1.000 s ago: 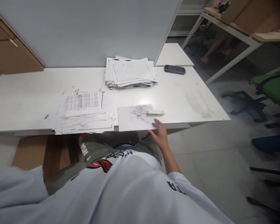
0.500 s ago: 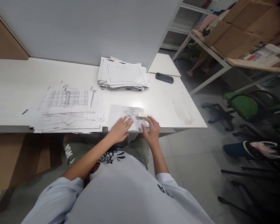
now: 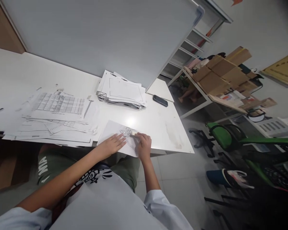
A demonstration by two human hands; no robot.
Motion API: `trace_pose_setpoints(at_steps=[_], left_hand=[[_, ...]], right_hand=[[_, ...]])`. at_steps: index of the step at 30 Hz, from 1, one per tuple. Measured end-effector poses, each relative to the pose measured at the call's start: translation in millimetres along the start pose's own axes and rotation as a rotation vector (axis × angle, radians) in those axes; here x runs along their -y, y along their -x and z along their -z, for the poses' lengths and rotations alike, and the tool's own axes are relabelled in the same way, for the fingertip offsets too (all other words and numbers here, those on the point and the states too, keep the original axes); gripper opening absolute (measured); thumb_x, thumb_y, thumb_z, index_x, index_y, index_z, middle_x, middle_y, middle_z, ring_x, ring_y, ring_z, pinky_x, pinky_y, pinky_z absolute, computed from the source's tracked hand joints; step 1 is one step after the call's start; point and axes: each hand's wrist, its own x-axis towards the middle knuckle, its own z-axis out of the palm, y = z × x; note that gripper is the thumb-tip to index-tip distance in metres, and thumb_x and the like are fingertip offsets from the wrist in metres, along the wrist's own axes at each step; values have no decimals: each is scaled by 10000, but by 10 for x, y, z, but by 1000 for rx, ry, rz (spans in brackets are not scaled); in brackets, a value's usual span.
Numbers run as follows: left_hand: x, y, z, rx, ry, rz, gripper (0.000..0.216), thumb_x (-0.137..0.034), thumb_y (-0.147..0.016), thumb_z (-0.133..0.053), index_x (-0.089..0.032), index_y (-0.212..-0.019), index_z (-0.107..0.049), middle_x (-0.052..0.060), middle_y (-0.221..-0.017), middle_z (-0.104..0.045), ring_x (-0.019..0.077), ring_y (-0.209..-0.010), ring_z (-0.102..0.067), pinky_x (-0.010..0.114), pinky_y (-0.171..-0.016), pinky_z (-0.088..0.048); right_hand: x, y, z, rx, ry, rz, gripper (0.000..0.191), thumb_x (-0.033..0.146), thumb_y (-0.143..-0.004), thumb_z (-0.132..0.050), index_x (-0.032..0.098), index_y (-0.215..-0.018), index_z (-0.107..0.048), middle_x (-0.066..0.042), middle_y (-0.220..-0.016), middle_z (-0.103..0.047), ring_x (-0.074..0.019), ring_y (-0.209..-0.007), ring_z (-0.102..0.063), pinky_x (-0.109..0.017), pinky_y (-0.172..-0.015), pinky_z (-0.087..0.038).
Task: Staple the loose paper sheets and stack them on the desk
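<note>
A white sheet of paper [image 3: 108, 128] with dark scribbled pencil-like lines lies at the front edge of the desk. My left hand [image 3: 112, 144] rests flat on its lower left part, fingers stretched out and slightly spread. On the right, my right hand [image 3: 144, 145] grips a small cream-coloured block that looks like an eraser [image 3: 133, 133], pressed against the paper beside the scribble. The fingers cover much of the eraser.
Loose printed sheets [image 3: 57, 107] lie to the left. A thick paper stack [image 3: 126, 89] stands at the back, against a grey partition [image 3: 93, 35]. A dark case [image 3: 160, 100] sits near the right desk edge. Green chairs [image 3: 222, 135] and a blue bin [image 3: 217, 177] are beyond.
The view has swung to the right. My right hand has gone from resting by the eraser to gripping it, and the eraser is now over the scribbled area. My left hand still presses the sheet.
</note>
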Motion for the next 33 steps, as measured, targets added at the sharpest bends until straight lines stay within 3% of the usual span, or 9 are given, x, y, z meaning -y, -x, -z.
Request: trace_pose_setpoints(at_steps=[3, 8, 12, 17, 19, 22, 26, 29, 33], left_hand=[[42, 86, 75, -23, -68, 112, 512, -36, -884, -395, -107, -1380, -501, 159, -1465, -479, 291, -1429, -344, 474, -1162, -289], [-19, 151, 121, -22, -73, 184, 477, -1, -900, -375, -116, -1328, -550, 118, -1390, -568, 217, -1353, -469, 366, -1139, -353], [-92, 139, 189, -24, 39, 252, 585, 47, -888, -356, -203, -1400, -489, 80, -1398, -565, 160, -1322, -506, 332, -1119, -388], [273, 262, 585, -13, 121, 299, 569, 3, -890, -375, -252, -1374, -532, 42, -1317, -633, 143, -1218, -600, 308, -1058, -462], [586, 283, 887, -95, 89, 391, 470, -85, -898, -441, -239, -1315, -594, 53, -1254, -672, 184, -1121, -662, 332, -970, -530], [1053, 81, 1360, -407, -8, 650, 416, -177, -899, -482, -222, -1288, -620, 70, -1191, -704, 222, -1004, -706, 366, -894, -566], [1451, -688, 1646, -738, -86, 746, 519, -128, -922, -387, -215, -1423, -486, 64, -1405, -562, 200, -1294, -535, 348, -1054, -461], [1638, -1365, 1461, -604, -135, 666, 638, -50, -889, -317, -221, -1503, -356, 30, -1572, -334, 193, -1477, -247, 412, -1185, -275], [1848, -1917, 894, -87, -93, 530, 693, -30, -851, -296, -189, -1526, -300, 63, -1604, -254, 258, -1494, -181, 522, -1195, -160]], right_hand=[[-70, 3, -38, 9, -26, 41, 591, -74, -658, -378, 264, -1024, -697, -27, -1055, -690, -229, -937, -530, -382, -837, -409], [-173, 41, -186, -116, 55, 139, 529, -83, -625, -406, 231, -942, -690, -48, -961, -671, -228, -917, -516, -386, -808, -394], [-271, 26, -144, -59, 77, 289, 494, -54, -667, -455, 227, -1006, -678, -66, -970, -667, -230, -934, -528, -387, -815, -408], [-409, 16, -29, -20, 190, 467, 505, 11, -789, -462, 237, -1219, -599, -92, -1116, -664, -225, -973, -567, -375, -860, -424], [-416, 18, -24, -56, 220, 467, 524, 65, -810, -483, 235, -1303, -534, -111, -1186, -636, -250, -1032, -570, -392, -879, -425], [-372, -3, -44, -101, 224, 411, 565, 130, -817, -502, 208, -1375, -454, -147, -1252, -592, -294, -1112, -550, -429, -901, -438], [-308, -63, -69, -110, 199, 328, 573, 144, -823, -502, 195, -1390, -432, -159, -1249, -584, -310, -1128, -549, -452, -905, -465], [-310, -87, -76, -108, 146, 295, 591, 138, -819, -495, 207, -1402, -425, -152, -1236, -585, -304, -1120, -558, -468, -917, -480], [-374, -73, -79, -103, 78, 251, 607, 135, -791, -499, 191, -1393, -443, -172, -1267, -561, -308, -1137, -554, -492, -940, -486]])
